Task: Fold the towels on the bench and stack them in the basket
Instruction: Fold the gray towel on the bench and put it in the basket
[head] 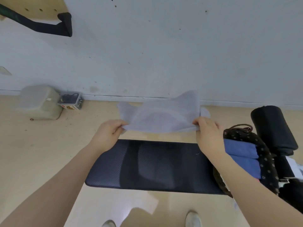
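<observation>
A pale grey towel [161, 116] is stretched in the air just beyond the far edge of the black padded bench [155, 166]. My left hand [109, 132] pinches its near left corner and my right hand [209, 131] pinches its near right corner. The towel's far part billows upward. At the bench's right end stands a dark woven basket [260, 154] with pale dots, and folded blue towels [241, 159] lie stacked inside it. My right forearm crosses the basket's near side.
A black cylindrical bench roller [273, 128] sits behind the basket. On the wooden floor at the left are a beige box [41, 104] and a small clear case [71, 100] of cables. The white wall is close behind. My shoes [193, 219] show below.
</observation>
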